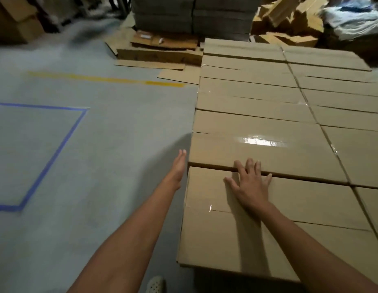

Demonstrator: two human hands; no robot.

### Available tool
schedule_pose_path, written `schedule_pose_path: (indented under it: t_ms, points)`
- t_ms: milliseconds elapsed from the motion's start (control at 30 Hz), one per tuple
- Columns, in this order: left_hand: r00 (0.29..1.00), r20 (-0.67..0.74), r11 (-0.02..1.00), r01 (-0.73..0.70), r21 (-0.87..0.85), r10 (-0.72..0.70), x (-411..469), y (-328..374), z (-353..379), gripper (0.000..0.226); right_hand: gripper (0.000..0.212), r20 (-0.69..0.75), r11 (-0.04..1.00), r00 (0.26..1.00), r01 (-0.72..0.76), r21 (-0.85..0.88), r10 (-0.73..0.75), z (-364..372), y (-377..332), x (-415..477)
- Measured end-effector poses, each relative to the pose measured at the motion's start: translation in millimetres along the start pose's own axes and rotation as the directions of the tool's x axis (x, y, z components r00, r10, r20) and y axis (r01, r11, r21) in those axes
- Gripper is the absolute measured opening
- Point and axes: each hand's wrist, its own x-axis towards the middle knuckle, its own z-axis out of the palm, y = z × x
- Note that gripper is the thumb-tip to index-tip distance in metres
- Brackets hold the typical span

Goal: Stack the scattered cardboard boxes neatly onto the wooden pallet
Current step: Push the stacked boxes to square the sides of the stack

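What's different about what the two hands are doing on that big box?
The right hand lies flat on top of the nearest box, fingers spread; the left hand is alongside the box's left side, fingers together. The right hand shows its back; the left hand is seen edge-on. Both are open, gripping nothing.
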Motion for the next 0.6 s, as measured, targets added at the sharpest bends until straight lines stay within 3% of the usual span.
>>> schedule_pose_path:
  t_ms: [100,600]
  points:
    - [0.996,0.086,0.994,0.031,-0.101,-0.022,7.7,-6.4,7.7,0.057,0.071,-0.02,1.0,1.0,-0.004,-0.008,0.003,3.2,4.1,0.1]
    - [0.991,-0.05,0.99,-0.13,-0.06,0.127,4.7,-8.4,22.0,0.032,0.064,-0.033,1.0,0.999,-0.006,-0.001,0.006,4.9,6.7,-5.8]
